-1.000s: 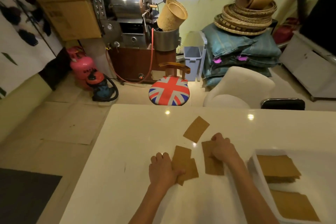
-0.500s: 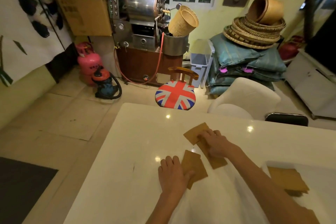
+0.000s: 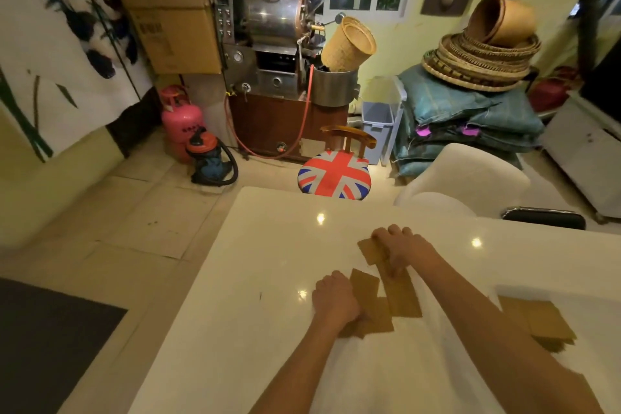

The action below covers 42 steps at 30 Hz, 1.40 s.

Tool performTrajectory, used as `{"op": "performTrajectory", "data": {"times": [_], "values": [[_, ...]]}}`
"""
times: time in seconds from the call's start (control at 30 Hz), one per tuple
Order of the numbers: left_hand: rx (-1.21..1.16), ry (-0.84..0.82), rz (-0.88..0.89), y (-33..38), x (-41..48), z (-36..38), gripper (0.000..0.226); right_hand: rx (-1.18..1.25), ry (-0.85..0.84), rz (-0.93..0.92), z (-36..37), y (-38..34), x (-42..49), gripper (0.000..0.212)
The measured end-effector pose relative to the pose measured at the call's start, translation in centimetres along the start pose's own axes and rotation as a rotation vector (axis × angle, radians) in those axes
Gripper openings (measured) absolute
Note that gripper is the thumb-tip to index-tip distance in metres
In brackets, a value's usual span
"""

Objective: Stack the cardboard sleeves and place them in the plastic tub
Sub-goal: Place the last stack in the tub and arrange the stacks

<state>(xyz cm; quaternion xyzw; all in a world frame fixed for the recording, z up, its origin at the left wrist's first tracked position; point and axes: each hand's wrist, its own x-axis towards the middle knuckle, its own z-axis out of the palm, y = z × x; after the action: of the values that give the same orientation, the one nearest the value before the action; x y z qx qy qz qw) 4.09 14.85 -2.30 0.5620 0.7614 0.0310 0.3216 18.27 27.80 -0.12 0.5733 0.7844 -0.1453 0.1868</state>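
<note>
Several flat brown cardboard sleeves lie on the white table [image 3: 255, 279]. My left hand [image 3: 334, 301] is curled on two overlapping sleeves [image 3: 366, 286] near the middle. My right hand [image 3: 403, 249] reaches farther out. Its fingers are hooked over the far sleeve [image 3: 367, 251], and its thumb lies on a longer sleeve [image 3: 403, 297] just behind. The white plastic tub [image 3: 571, 292] stands at the right edge of the table with a pile of stacked sleeves [image 3: 544, 321] inside. My right forearm hides part of the tub.
A stool with a Union Jack cushion [image 3: 334, 175] stands at the table's far edge. Beside it are a white chair [image 3: 470, 175] and a black chair back [image 3: 542, 217]. Machinery, boxes, sacks and baskets line the far wall.
My right hand has slid forward from the longer sleeve onto the far sleeve. My left hand has curled from flat into a fist on its sleeves. The camera has tilted upward.
</note>
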Motion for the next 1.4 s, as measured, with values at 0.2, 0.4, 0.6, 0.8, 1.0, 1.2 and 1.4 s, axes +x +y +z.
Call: {"op": "performTrajectory", "data": {"times": [0.2, 0.4, 0.6, 0.8, 1.0, 1.2, 1.4], "values": [[-0.167, -0.020, 0.029, -2.4, -0.4, 0.2, 0.048, 0.197, -0.024, 0.183, 3.7, 0.2, -7.2, 0.107], [-0.179, 0.045, 0.051, -4.8, -3.7, 2.0, 0.040, 0.343, 0.100, 0.334, 10.1, -2.4, -14.7, 0.096], [-0.127, 0.087, 0.151, -4.4, -8.2, 3.8, 0.028, 0.532, 0.341, 0.517, 13.4, -5.2, -17.9, 0.070], [-0.303, -0.108, 0.128, -3.0, -9.6, 4.5, 0.038, 0.903, 0.390, 0.444, 14.1, -6.0, -18.9, 0.042], [-0.345, -0.089, 0.102, -1.5, -10.8, 5.2, 0.037, 0.996, 0.398, 0.526, 14.0, -7.3, -19.1, 0.027], [-0.859, -0.212, 0.021, -3.1, -10.6, 4.1, 0.030, 1.136, 0.462, 0.508, 13.9, -7.6, -19.7, 0.031], [-0.950, -0.107, 0.115, -3.7, -10.5, 2.6, 0.022, 1.438, 0.532, 0.360, 13.8, -8.8, -20.2, 0.032]]}}
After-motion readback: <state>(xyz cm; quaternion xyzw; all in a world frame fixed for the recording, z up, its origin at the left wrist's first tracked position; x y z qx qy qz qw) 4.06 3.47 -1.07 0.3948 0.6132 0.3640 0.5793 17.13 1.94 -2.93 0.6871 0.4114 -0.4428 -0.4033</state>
